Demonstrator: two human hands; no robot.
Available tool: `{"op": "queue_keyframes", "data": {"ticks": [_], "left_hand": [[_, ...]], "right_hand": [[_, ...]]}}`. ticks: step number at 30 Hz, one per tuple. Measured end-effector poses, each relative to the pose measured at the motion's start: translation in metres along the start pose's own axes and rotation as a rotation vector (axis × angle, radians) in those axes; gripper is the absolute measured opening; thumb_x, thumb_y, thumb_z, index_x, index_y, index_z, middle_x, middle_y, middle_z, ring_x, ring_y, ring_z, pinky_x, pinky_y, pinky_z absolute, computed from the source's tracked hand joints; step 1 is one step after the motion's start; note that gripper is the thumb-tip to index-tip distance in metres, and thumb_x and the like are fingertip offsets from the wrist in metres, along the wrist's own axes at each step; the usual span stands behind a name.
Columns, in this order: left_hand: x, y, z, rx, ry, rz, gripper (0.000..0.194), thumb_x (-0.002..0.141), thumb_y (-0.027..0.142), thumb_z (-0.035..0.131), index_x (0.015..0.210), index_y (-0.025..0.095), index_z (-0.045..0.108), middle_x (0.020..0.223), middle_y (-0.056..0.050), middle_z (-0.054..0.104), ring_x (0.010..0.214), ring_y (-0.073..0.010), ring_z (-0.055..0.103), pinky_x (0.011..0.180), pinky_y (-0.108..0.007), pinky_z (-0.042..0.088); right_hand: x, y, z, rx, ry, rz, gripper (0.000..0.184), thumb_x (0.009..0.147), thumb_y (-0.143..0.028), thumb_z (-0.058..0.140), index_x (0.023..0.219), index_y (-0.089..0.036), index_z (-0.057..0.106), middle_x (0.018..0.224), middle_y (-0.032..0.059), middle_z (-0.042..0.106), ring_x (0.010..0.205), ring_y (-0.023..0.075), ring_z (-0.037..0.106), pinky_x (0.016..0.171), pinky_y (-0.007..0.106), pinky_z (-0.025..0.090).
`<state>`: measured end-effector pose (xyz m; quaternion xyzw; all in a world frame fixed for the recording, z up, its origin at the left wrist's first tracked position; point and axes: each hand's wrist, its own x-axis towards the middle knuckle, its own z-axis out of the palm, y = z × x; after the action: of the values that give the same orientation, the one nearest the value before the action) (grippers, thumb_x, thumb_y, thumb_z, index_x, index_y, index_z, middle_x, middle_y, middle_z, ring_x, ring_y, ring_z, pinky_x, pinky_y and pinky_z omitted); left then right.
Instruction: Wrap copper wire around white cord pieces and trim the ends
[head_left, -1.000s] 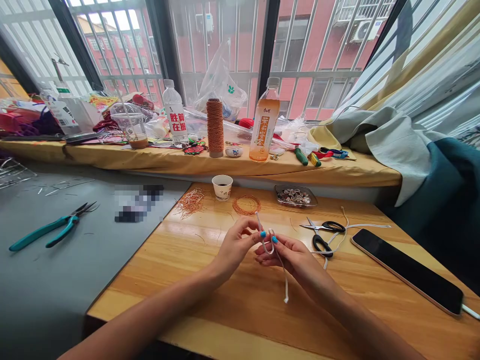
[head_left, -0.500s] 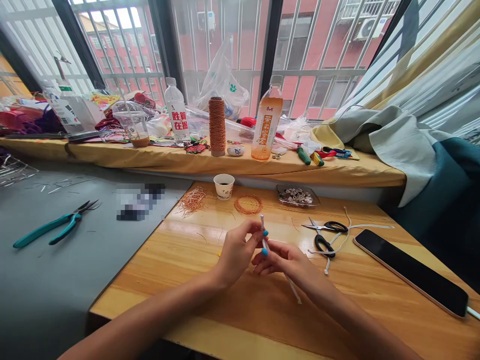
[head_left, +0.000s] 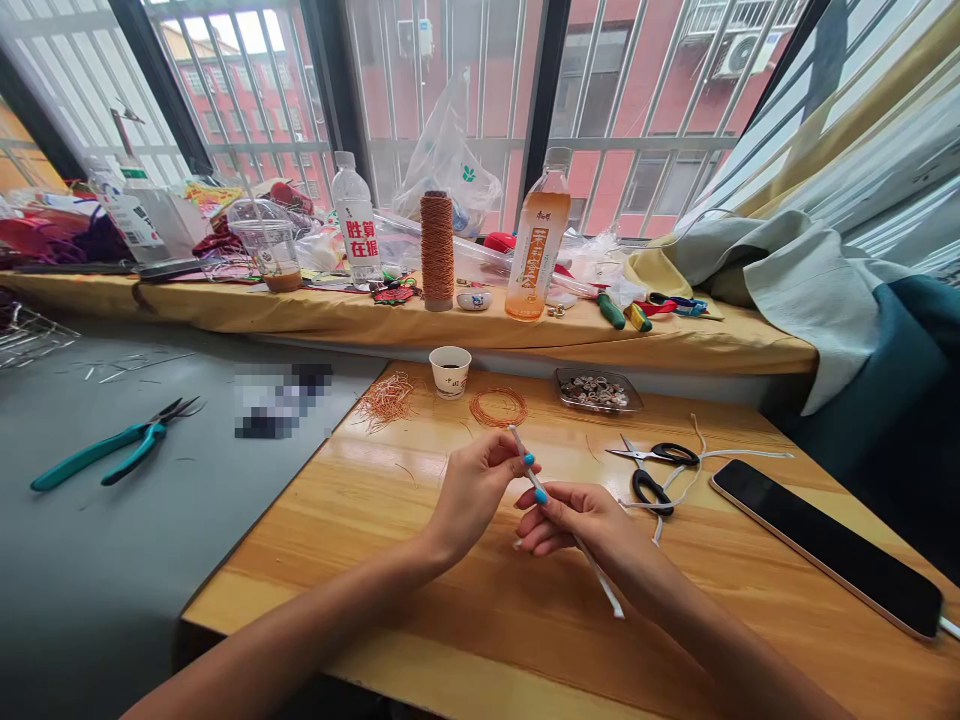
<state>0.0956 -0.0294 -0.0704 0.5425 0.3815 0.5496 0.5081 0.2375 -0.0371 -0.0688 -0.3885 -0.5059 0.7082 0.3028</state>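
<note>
White cord (head_left: pixel 598 577)'s held up above the table (head_left: pixel 450 640), the loop from a second ago gone, so there's one straight run to handle. Left hand (head_left: pixel 474 490) pinches near the top tip, right hand (head_left: pixel 581 515) pinches lower; some's hidden, so maybe there's a fold. It's slim, matte, blunt-ended; behind, a round copper-coloured coil (head_left: pixel 475 413).

White cord (head_left: pixel 534 478): looped between the fingers a second ago, now a straight slant from far left to near right where visible; middle partly hidden by the right hand (head_left: pixel 577 512). Far tip, upright half a second ago, now leans left above the left hand (head_left: pixel 471 492). Near tail swung right. Right thumb now sits nearer than the left thumb; a second ago, almost level.
</note>
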Motion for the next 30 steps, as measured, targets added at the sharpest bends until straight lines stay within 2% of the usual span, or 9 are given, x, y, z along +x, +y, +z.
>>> {"op": "queue_keyframes", "data": {"ticks": [5,11,16,19,24,30], "left_hand": [[0.000,0.002,-0.003,0.126,0.024,0.022,0.010,0.072,0.023,0.054,0.067,0.016,0.049,0.070,-0.001,0.061,0.071,-0.0138,0.058,0.067,-0.025,0.045],[0.001,0.001,-0.003,0.022,-0.013,0.017,0.014,0.071,0.024,0.055,0.064,0.015,0.046,0.066,0.000,0.059,0.067,-0.0122,0.057,0.066,-0.025,0.047],[0.000,0.001,-0.002,0.069,0.000,0.053,0.012,0.072,0.023,0.055,0.065,0.015,0.048,0.065,0.000,0.058,0.067,-0.0122,0.057,0.067,-0.026,0.047],[-0.001,0.002,-0.001,0.024,-0.006,0.034,0.013,0.072,0.023,0.054,0.066,0.015,0.047,0.065,0.000,0.059,0.066,-0.0125,0.058,0.065,-0.027,0.048],[-0.001,0.006,0.000,-0.019,0.028,0.021,0.014,0.071,0.024,0.055,0.065,0.014,0.047,0.065,-0.001,0.060,0.066,-0.0129,0.058,0.067,-0.028,0.050],[-0.004,0.009,0.001,0.190,0.040,0.150,0.012,0.074,0.024,0.053,0.067,0.016,0.048,0.075,-0.004,0.064,0.072,-0.0146,0.059,0.070,-0.027,0.047]], "right_hand": [[-0.002,-0.001,0.003,0.030,0.027,-0.052,0.033,0.069,-0.043,0.058,0.080,-0.012,0.056,0.065,0.0045,0.064,0.059,0.0144,0.063,0.058,0.025,0.048],[-0.002,-0.003,0.002,0.055,0.002,-0.037,0.030,0.069,-0.041,0.059,0.077,-0.012,0.056,0.062,0.0036,0.064,0.055,0.0122,0.062,0.053,0.021,0.047],[-0.002,-0.004,0.002,0.062,-0.070,0.022,0.032,0.068,-0.043,0.059,0.073,-0.012,0.054,0.056,0.0033,0.063,0.048,0.0117,0.061,0.046,0.019,0.046],[-0.003,-0.005,0.001,0.096,-0.076,0.018,0.032,0.066,-0.043,0.061,0.068,-0.012,0.053,0.054,0.0025,0.063,0.046,0.0106,0.060,0.043,0.017,0.044],[-0.005,-0.010,0.003,0.119,0.043,-0.042,0.029,0.064,-0.039,0.065,0.064,-0.012,0.053,0.054,0.0014,0.062,0.045,0.0090,0.059,0.044,0.017,0.044],[-0.005,-0.011,0.005,0.020,0.169,-0.121,0.030,0.065,-0.042,0.062,0.066,-0.013,0.055,0.054,0.0009,0.061,0.046,0.0108,0.058,0.046,0.020,0.045]]}}
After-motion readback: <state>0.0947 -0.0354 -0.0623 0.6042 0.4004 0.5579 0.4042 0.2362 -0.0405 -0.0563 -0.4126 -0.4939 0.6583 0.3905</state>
